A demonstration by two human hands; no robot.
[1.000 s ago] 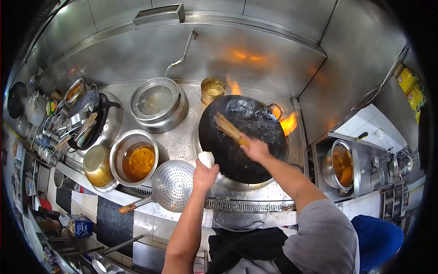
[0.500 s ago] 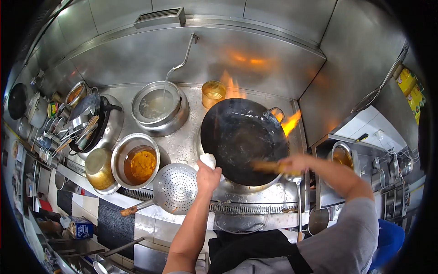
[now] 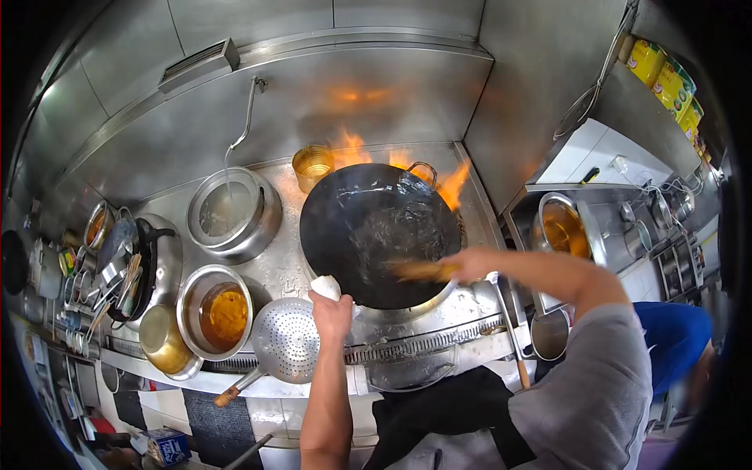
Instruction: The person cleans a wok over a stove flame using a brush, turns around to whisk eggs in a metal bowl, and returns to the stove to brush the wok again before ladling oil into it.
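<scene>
Wok (image 3: 368, 219) sits at the worktop (image 3: 280, 258), just beyond the left hand (image 3: 332, 313) and to the left of the right hand (image 3: 474, 266). The left hand is closed around a white cloth (image 3: 327, 287) at the near left rim. The right hand pinches a blurred brush (image 3: 423, 271); I cannot tell if its bristles touch the metal. This brush has come from the far left part to the near right part, so the sweeping is now at this side. Flames (image 3: 453, 186) rise beyond both hands, behind the rim, and spread wider than before. Perforated strainer (image 3: 286, 341) lies just left of the left hand.
</scene>
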